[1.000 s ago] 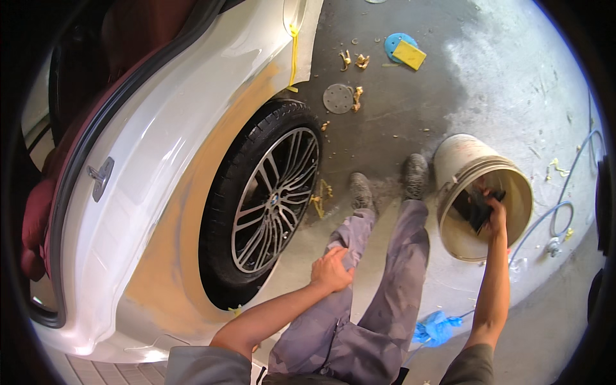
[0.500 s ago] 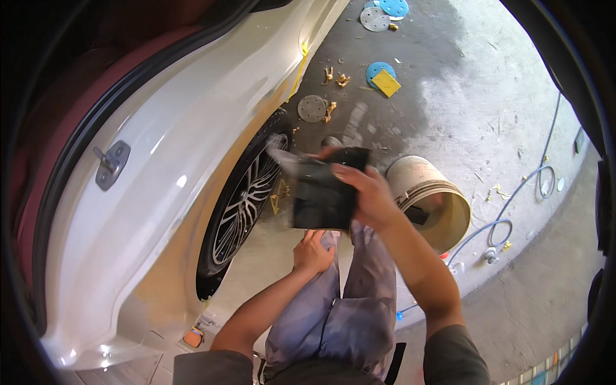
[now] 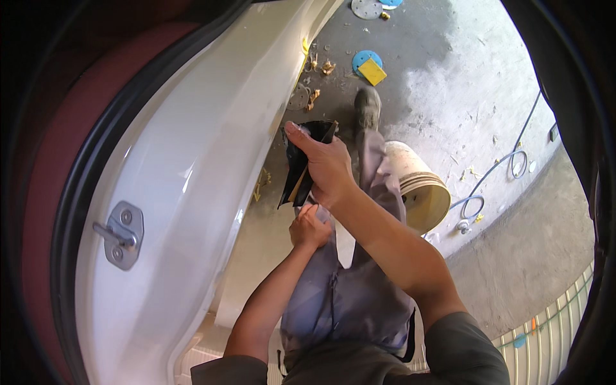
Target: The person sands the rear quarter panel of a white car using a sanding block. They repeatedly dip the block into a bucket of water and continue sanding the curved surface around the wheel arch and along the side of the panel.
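My right hand (image 3: pixel 324 160) grips a folded black sheet (image 3: pixel 296 183) with a tan edge, held in the middle of the view beside the white car body (image 3: pixel 160 160). Its thumb lies over the sheet, and some of its fingers are hidden. Below it, my left hand (image 3: pixel 311 226) has its fingers curled on my grey trouser leg (image 3: pixel 330 276) near the knee. A metal latch striker (image 3: pixel 125 234) is fixed to the car's door opening at left.
A dirty white bucket (image 3: pixel 417 173) lies on its side right of my legs. On the concrete are sanding discs (image 3: pixel 367 9), a yellow pad (image 3: pixel 372 70), tan scraps (image 3: pixel 314 96) and a looped hose (image 3: pixel 487 179). A grating (image 3: pixel 545 327) is at lower right.
My right hand has come out of the bucket with the black sheet and moved left toward the car. The view has shifted closer to the car body; my left hand stays on the leg.
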{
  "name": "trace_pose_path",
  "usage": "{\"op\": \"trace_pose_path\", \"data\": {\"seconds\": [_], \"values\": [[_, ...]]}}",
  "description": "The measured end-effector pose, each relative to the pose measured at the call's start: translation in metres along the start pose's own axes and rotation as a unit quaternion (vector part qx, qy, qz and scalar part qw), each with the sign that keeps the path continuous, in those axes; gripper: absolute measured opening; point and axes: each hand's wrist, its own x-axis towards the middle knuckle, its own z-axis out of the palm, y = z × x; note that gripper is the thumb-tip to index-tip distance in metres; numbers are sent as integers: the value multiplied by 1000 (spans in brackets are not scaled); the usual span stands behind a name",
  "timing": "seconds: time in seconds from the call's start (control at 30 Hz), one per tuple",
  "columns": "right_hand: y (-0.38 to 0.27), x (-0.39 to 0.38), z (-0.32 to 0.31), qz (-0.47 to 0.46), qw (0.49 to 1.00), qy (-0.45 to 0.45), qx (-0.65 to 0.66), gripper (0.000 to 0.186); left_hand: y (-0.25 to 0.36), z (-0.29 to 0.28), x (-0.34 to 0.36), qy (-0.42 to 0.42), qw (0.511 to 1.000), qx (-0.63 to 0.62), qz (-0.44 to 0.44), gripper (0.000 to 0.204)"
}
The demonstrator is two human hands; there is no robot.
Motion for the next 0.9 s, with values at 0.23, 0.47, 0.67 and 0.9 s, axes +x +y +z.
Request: {"op": "trace_pose_path", "data": {"seconds": [0.23,0.47,0.67,0.9], "values": [[9,-22,31,92,992,83,-34,28,9,35,5,104,975,-192,39,63],[10,-30,45,64,968,124,-208,30,38,45,-8,141,985,-100,-16,56],[2,-13,44,-9,983,124,-137,34,51,19,-12,99,967,-234,-18,57],[15,-56,45,108,960,23,-258,29,45,21,-4,90,990,-105,-29,54]]}}
